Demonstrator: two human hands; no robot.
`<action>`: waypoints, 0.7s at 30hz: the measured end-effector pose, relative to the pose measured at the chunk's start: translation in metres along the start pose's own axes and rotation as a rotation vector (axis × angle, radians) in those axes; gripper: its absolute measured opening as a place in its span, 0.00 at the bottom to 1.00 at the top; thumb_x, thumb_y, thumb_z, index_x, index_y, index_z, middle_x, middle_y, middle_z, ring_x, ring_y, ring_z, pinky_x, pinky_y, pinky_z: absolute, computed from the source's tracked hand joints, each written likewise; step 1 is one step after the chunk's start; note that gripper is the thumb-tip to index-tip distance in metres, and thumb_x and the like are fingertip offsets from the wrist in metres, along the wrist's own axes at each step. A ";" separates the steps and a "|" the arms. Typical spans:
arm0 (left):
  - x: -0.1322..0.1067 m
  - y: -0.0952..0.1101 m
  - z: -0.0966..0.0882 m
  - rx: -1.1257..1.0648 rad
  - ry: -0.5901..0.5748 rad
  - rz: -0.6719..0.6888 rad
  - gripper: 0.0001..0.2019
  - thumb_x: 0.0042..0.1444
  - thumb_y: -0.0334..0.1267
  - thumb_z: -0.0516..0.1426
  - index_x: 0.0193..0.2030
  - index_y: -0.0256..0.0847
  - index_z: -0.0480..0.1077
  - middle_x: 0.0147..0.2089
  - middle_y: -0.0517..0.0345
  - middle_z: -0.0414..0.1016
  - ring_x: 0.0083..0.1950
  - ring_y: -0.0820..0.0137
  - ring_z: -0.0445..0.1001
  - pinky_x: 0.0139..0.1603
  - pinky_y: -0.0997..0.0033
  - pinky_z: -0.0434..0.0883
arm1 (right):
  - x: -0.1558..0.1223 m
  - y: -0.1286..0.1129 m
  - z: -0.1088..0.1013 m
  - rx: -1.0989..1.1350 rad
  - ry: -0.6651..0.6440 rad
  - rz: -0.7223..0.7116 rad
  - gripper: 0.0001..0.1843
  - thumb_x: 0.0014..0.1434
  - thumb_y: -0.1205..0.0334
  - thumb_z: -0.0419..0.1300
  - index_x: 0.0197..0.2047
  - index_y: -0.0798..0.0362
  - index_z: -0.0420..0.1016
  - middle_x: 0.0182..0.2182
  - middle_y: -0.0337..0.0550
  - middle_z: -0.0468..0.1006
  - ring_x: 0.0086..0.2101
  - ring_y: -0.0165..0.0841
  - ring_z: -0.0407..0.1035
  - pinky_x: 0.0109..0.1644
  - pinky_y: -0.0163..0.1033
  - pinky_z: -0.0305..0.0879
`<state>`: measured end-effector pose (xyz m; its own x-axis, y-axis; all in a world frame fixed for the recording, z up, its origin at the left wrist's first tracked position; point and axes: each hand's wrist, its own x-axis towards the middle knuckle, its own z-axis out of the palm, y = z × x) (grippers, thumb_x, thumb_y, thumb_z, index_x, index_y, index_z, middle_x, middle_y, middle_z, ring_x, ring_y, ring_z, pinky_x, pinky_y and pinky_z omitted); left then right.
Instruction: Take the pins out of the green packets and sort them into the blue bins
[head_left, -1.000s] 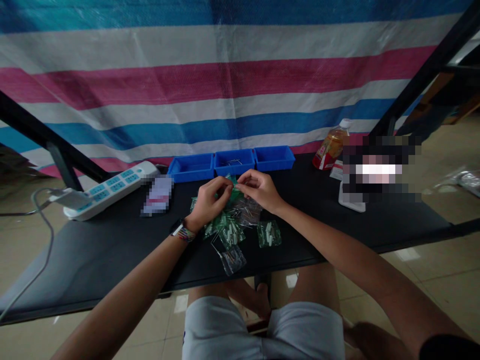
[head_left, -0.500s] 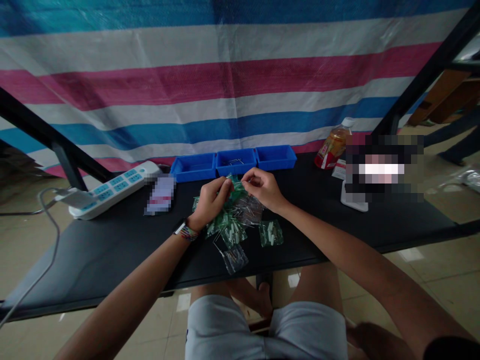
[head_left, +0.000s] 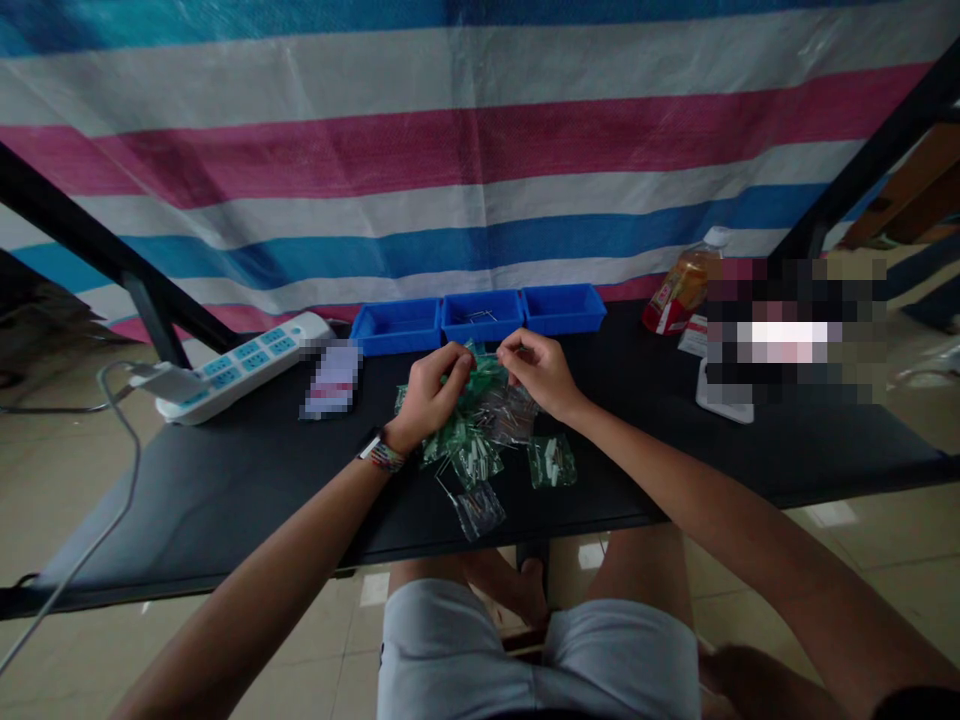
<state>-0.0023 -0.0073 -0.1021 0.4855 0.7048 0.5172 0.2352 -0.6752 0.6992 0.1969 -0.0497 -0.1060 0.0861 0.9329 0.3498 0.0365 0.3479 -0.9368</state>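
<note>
Pinch narrow on left hand (head_left: 436, 390) and right hand (head_left: 547, 372), contents can't tell in head view, green packets (head_left: 478, 460) piled right below, so best work low and pull thin plastic gently

Right hand (head_left: 541, 377) observed shifted to its own right, away from the left hand (head_left: 433, 393). One second ago the two hands nearly met at the fingers; at present a plain gap separates them. More of the green packaging (head_left: 489, 372) is exposed between them. Head view has swung slightly leftward. Background, far right: the dark-clothed legs (head_left: 924, 274) have changed position, uncovering more of the brown furniture (head_left: 904, 195).
</note>
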 end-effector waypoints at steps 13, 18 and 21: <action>-0.001 0.001 0.001 0.022 0.003 -0.049 0.26 0.76 0.55 0.49 0.32 0.40 0.72 0.24 0.59 0.71 0.25 0.71 0.68 0.31 0.70 0.65 | -0.001 -0.008 0.001 0.110 0.003 0.038 0.19 0.53 0.49 0.75 0.36 0.52 0.75 0.25 0.34 0.74 0.20 0.26 0.67 0.26 0.35 0.67; -0.001 0.002 0.001 0.007 0.000 -0.039 0.27 0.76 0.56 0.48 0.30 0.41 0.71 0.23 0.59 0.69 0.25 0.71 0.67 0.31 0.69 0.64 | 0.000 -0.005 0.002 0.145 0.003 0.058 0.18 0.51 0.51 0.76 0.35 0.52 0.76 0.23 0.34 0.74 0.20 0.27 0.68 0.25 0.34 0.68; -0.002 0.003 0.001 -0.017 0.015 -0.021 0.27 0.76 0.55 0.47 0.29 0.41 0.68 0.24 0.59 0.69 0.26 0.71 0.66 0.31 0.69 0.63 | 0.013 0.000 0.004 0.189 0.096 0.088 0.15 0.53 0.52 0.74 0.36 0.52 0.77 0.30 0.38 0.79 0.22 0.28 0.71 0.24 0.34 0.70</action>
<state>-0.0019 -0.0109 -0.1012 0.4684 0.7217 0.5097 0.2307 -0.6567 0.7180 0.1940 -0.0370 -0.1012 0.1750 0.9504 0.2572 -0.1617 0.2855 -0.9446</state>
